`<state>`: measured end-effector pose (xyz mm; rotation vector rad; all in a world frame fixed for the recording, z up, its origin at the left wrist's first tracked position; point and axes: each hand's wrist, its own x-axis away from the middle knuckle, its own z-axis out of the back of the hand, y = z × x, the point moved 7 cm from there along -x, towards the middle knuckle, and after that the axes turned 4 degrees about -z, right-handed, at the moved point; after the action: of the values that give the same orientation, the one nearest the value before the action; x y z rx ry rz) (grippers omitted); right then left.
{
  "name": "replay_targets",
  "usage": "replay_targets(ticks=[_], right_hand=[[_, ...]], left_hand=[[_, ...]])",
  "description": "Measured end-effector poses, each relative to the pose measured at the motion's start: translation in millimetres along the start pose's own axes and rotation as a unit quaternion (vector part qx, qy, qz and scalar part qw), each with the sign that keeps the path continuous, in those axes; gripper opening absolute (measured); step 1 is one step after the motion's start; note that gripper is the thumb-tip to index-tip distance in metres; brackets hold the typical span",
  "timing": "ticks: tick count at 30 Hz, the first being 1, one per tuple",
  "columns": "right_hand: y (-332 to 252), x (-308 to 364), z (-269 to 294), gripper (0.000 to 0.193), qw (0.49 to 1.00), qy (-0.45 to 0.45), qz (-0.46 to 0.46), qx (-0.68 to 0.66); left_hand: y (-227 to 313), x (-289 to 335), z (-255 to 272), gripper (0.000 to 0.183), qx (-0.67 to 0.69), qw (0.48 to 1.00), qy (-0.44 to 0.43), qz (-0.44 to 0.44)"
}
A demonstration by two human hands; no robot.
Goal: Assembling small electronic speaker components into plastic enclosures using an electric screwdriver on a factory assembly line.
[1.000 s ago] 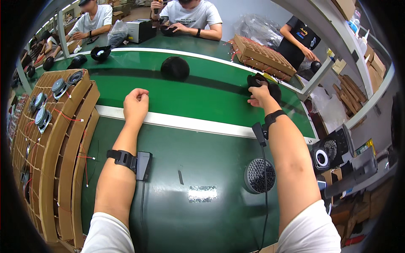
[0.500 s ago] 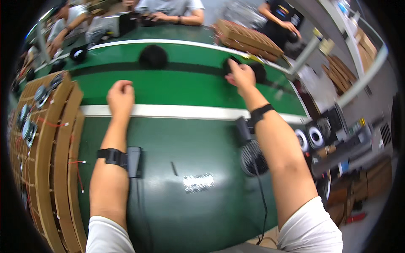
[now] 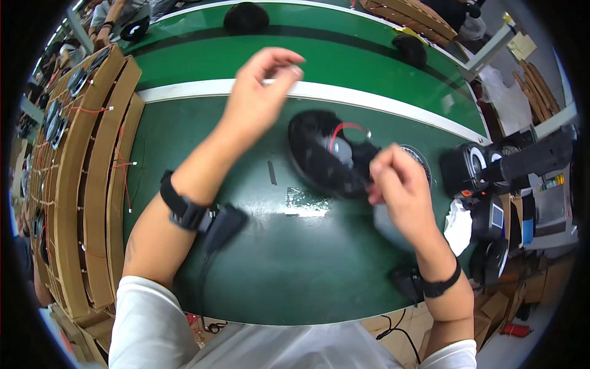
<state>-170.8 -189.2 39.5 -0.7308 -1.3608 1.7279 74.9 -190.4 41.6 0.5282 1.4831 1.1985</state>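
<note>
My right hand [image 3: 399, 184] is closed on the rim of a round black speaker housing [image 3: 310, 160], tilted above the green table. A red wire [image 3: 347, 126] and a silver round part [image 3: 340, 150] show inside it; motion blurs the details. Up and to the left of the housing, my left hand [image 3: 261, 89] hangs over the belt's white edge, thumb and fingers curved apart and nothing in them. Partly behind my right hand is a round mesh-faced thing [image 3: 418, 157], mostly covered.
Cardboard trays [image 3: 67, 197] with speaker drivers and red wires stand along the left. Beyond the white rail [image 3: 362, 100], a green belt [image 3: 344, 58] carries black domed housings [image 3: 246, 18]. Black speaker parts [image 3: 473, 163] crowd the right side. Other people work at the far left.
My right hand has come back from the belt to above the table, bringing the black housing. My left hand has moved right and its fingers have opened. The view has tilted down.
</note>
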Motion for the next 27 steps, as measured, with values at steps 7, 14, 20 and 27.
replay_targets(ticks=[7, 14, 20, 27], right_hand=[[-8.2, 27.7, -9.1, 0.005, 0.967, -0.098, 0.168, 0.164], [-5.2, 23.6, -9.9, 0.009, 0.959, -0.103, 0.156, 0.212], [-30.7, 22.6, -16.8, 0.033, 0.909, -0.079, 0.215, 0.348], [-14.5, 4.9, -32.5, 0.048, 0.942, -0.186, 0.144, 0.239]], left_hand=[[67.7, 98.4, -24.1, 0.036, -0.108, 0.966, -0.215, -0.098], [62.0, 120.6, -27.5, 0.062, -0.115, 0.963, -0.242, -0.029], [59.6, 132.1, -26.4, 0.091, -0.157, 0.966, -0.182, -0.091], [44.0, 137.1, -25.3, 0.093, -0.087, 0.974, -0.191, -0.080]])
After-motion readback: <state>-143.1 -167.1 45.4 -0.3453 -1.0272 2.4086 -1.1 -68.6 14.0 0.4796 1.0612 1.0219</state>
